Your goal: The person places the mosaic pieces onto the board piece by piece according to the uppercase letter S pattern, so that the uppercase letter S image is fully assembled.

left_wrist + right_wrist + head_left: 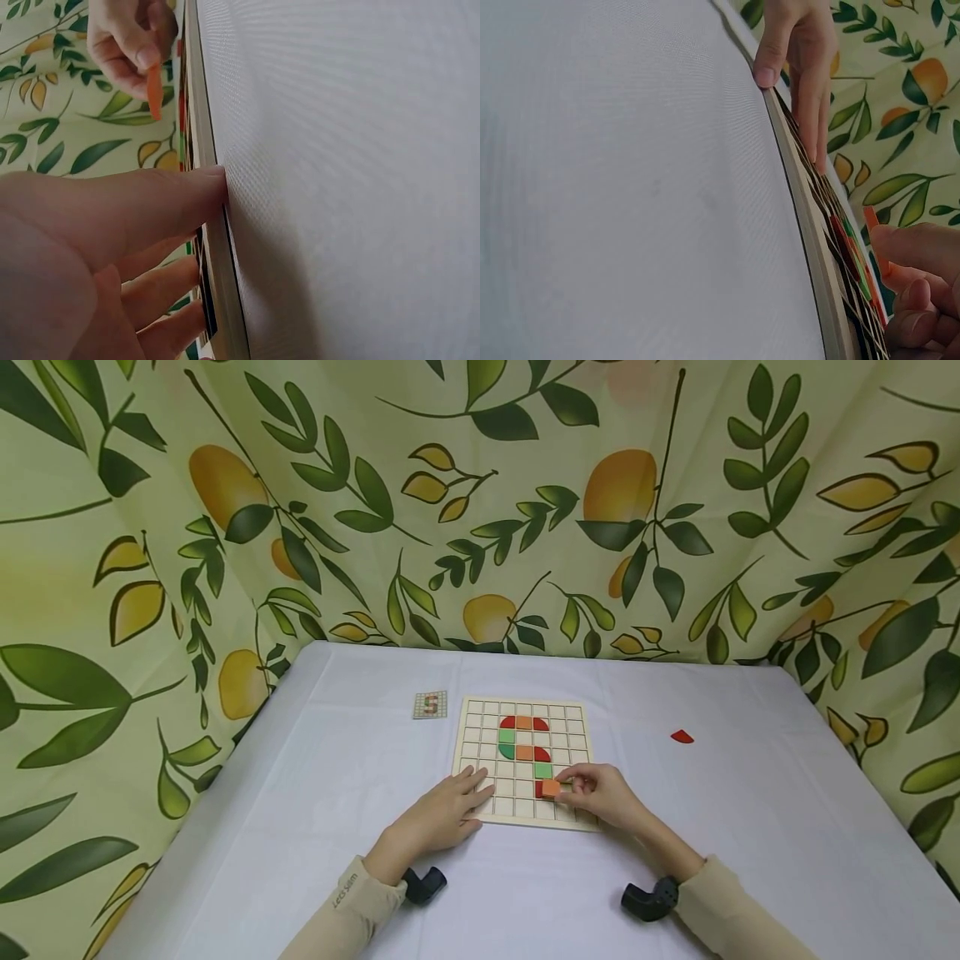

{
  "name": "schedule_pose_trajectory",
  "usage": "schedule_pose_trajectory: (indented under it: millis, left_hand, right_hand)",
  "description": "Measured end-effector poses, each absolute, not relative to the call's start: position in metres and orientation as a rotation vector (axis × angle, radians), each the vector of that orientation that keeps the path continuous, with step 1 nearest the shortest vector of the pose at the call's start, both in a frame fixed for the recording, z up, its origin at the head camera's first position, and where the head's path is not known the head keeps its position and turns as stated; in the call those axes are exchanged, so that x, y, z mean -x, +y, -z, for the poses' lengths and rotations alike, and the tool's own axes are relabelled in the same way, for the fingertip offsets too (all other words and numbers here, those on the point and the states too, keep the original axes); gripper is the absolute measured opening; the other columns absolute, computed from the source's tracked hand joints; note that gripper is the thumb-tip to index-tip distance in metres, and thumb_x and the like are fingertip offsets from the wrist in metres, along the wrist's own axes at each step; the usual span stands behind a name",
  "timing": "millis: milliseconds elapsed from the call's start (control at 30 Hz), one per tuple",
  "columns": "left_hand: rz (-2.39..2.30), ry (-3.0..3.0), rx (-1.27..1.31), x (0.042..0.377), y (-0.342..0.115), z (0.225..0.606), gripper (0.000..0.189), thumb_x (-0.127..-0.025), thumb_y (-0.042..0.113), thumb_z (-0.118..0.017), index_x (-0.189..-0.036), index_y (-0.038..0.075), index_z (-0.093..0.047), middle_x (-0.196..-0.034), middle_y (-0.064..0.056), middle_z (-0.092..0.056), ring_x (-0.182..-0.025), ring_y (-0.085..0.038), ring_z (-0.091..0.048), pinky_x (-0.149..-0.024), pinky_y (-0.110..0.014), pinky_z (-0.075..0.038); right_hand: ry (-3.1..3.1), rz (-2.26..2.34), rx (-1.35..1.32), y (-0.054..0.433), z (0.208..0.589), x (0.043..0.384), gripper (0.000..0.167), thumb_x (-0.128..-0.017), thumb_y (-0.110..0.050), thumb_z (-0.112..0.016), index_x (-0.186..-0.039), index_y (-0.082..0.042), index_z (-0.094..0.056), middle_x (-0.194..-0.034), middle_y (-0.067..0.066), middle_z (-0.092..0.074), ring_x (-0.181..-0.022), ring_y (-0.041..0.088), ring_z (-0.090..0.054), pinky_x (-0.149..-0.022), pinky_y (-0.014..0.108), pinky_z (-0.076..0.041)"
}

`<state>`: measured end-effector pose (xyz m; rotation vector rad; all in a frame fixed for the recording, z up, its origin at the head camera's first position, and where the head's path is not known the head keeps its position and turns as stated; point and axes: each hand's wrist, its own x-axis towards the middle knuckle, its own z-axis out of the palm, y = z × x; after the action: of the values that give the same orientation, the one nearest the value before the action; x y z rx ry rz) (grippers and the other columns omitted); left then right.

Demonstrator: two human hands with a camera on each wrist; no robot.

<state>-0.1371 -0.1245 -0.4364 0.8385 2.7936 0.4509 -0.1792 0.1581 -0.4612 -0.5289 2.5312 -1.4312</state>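
Observation:
A pale wooden grid board [480, 727] bears red, orange and green tiles laid in a curving line. My right hand [603, 793] pinches an orange square tile [551, 788] between thumb and fingertips, over the board's lower right part. In the right wrist view this orange tile [877, 238] is tilted above the board's surface. Close to its left in the head view lies a red tile [538, 790], with a light green square [543, 770] just beyond. My left hand [446, 810] rests on the board's near left corner, fingers straight and spread; its thumb touches the near edge [217, 225].
A small pattern card [431, 705] showing a similar coloured figure lies left of the board. One loose red quarter-round tile [682, 737] is on the white-covered table [300, 760] to the right. A leaf-and-fruit patterned curtain [480, 527] hangs behind the table and along its sides.

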Motion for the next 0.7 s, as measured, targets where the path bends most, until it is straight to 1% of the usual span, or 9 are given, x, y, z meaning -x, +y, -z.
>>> schedule_pose_trajectory:
  millis: [300, 700]
  left_hand:
    - [-0.375, 2.823, -0.87, 0.137, -0.124, 0.436, 0.049, -0.094, 0.021, -0.06, -0.141, 0.009, -0.05, -0.154, -0.014, -0.04, -0.145, -0.035, -0.035, -0.119, -0.047, -0.034]
    - [-0.349, 2.85, -0.883, 0.137, -0.123, 0.438, 0.049, -0.093, 0.021, -0.061, -0.14, 0.01, -0.051, -0.153, -0.013, -0.042, -0.144, -0.034, -0.038, -0.117, -0.046, -0.037]
  right_hand:
    - [2.522, 1.447, 0.548, 0.148, 0.463, 0.18, 0.025, -0.079, -0.009, -0.077, -0.099, 0.005, -0.069, -0.065, -0.003, -0.049, -0.05, -0.004, -0.037, -0.044, 0.013, -0.029]
    - [2.546, 1.405, 0.628, 0.131, 0.465, 0.18, 0.022, -0.079, -0.01, -0.077, -0.096, 0.003, -0.07, -0.063, -0.004, -0.047, -0.052, -0.004, -0.037, -0.046, 0.012, -0.031]
